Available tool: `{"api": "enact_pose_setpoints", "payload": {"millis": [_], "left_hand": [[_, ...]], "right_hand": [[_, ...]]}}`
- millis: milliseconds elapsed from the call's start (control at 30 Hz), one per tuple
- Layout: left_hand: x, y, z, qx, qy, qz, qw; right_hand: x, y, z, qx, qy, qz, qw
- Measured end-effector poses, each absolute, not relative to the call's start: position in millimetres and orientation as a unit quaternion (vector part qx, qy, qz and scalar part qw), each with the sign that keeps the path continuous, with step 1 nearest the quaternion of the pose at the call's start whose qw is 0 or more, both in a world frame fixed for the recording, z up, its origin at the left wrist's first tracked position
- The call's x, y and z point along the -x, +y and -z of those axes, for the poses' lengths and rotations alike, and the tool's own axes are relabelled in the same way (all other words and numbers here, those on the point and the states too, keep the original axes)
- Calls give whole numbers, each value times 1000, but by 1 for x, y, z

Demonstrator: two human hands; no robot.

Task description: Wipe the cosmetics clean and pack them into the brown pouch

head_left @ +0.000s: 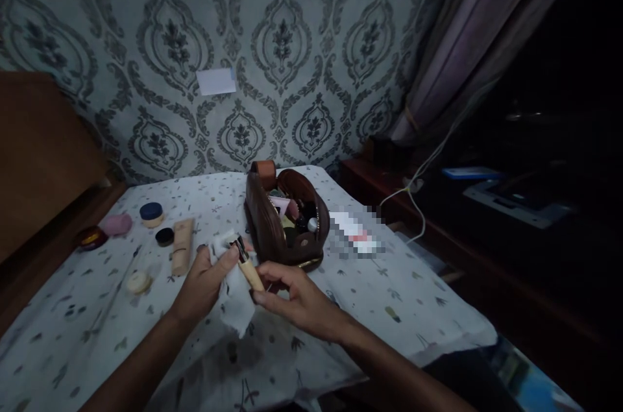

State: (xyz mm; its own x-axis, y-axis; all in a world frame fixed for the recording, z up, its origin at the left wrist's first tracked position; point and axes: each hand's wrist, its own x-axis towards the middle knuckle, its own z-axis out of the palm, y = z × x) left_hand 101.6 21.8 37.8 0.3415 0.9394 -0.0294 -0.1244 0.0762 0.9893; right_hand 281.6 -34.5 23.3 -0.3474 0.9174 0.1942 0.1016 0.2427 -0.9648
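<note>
My left hand [207, 279] is closed on a crumpled white wipe [237, 308], its thumb pressed near the dark top of a small beige cosmetic bottle [252, 274]. The bottle tilts between my two hands over the table. With thumb and fingers, my right hand [302, 302] pinches the lower end of the bottle. Just behind my hands stands an unzipped brown makeup bag [261, 227]. Inside it are several cosmetics, among them a pink item and a round silvery one; the rest is too dark to name.
Left on the patterned tablecloth [146, 334] are a beige tube [183, 246], a blue-lidded jar [152, 215], a black lid [164, 237], a cream-coloured round item [139, 282], a pink item [117, 224] and a dark red container [91, 237]. A white cable [423, 162] hangs at right.
</note>
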Motion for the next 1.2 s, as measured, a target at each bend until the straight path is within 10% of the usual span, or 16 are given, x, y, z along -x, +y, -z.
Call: {"api": "enact_pose_setpoints", "payload": {"millis": [367, 600, 1200], "left_hand": [[-142, 45, -45, -530, 367, -487, 588], [-153, 79, -52, -852, 347, -254, 298], [-143, 87, -21, -922, 275, -265, 61]], "right_hand": [[-332, -38, -55, 471, -573, -372, 558], [-380, 12, -85, 524, -542, -197, 627], [-386, 168, -91, 563, -792, -44, 233]]}}
